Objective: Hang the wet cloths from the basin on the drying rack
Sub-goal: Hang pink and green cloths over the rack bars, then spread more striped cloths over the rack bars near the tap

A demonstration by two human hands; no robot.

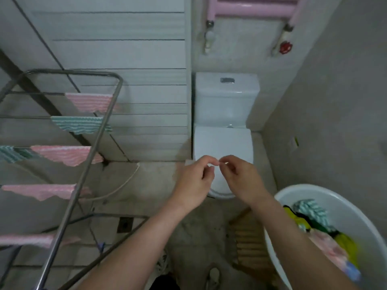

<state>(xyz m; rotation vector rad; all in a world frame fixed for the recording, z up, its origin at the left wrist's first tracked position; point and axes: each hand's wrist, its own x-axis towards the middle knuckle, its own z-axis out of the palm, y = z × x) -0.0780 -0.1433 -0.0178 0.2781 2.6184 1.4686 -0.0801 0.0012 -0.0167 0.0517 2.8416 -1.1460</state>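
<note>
A metal drying rack (92,147) stands on the left with several pink and green striped cloths over its bars, such as a pink one (90,102) and a green one (79,124). At lower right a white basin (314,189) holds a heap of wet cloths (310,212) in green-striped, yellow, pink and blue. My left hand (194,181) and right hand (240,178) are raised side by side in the middle, fingertips pinched near each other on what looks like a thin white cloth (216,176). It is hard to tell apart from the toilet behind it.
A white toilet (226,101) with its lid down stands straight ahead against the wall. A wooden slatted stool (249,237) sits under the basin. A pink radiator (255,7) with a red valve (285,47) is mounted high up. A floor drain (125,225) lies near the rack's feet.
</note>
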